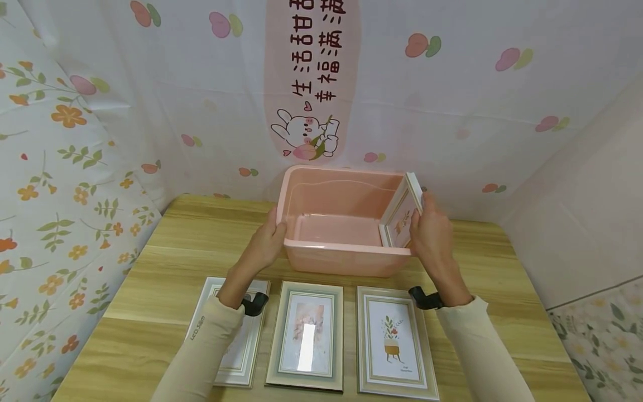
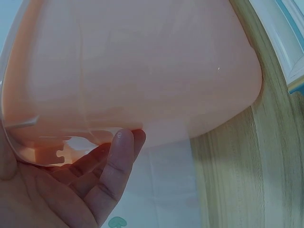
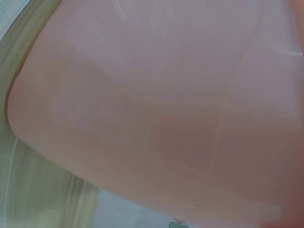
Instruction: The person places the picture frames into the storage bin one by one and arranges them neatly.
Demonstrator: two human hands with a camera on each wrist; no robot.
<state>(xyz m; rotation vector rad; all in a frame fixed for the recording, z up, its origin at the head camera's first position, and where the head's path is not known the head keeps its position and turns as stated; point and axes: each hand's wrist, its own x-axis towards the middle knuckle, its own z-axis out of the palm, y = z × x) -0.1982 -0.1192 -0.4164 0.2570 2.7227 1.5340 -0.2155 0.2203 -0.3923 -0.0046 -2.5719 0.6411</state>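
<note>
A pink plastic basin (image 1: 346, 259) stands at the back of the table. My left hand (image 1: 263, 240) grips its left rim, thumb over the edge; in the left wrist view the fingers (image 2: 116, 166) curl under that rim. At the basin's right end my right hand (image 1: 433, 234) grips the rim, its thumb beside a white picture frame (image 1: 400, 220) that stands tilted inside against the right wall. Part of that frame is hidden by the hand. The right wrist view shows mostly the basin's outer wall (image 3: 142, 104), with the fingers hardly visible.
In front of the basin lie three picture frames: a white one (image 1: 246, 352) partly under my left forearm, a cream-and-green one (image 1: 306, 385) with glare, and a beige one (image 1: 369, 385) with a potted-plant print. A patterned cloth (image 1: 201, 95) hangs behind the wooden table (image 1: 135, 307).
</note>
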